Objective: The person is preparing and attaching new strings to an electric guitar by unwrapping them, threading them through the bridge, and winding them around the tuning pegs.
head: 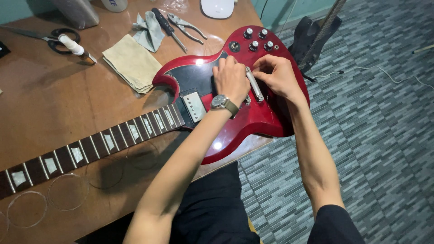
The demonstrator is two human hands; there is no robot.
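Left hand (231, 77), fingers curled, presses the red guitar body (253, 119); right hand (276, 74) pinches the metal tailpiece bar (254, 84), at the desk's (54, 108) right edge.

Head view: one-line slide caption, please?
Both hands, left hand and right hand, hold a chrome tailpiece bar on a glossy red electric guitar body lying on a brown wooden table.

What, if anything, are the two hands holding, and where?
Both the left hand and right hand touch the chrome tailpiece bar on the red guitar; the exact grip is hidden.

Glossy red lacquered guitar body (253, 122), shiny metal tailpiece (254, 84), matt wooden table (54, 113)
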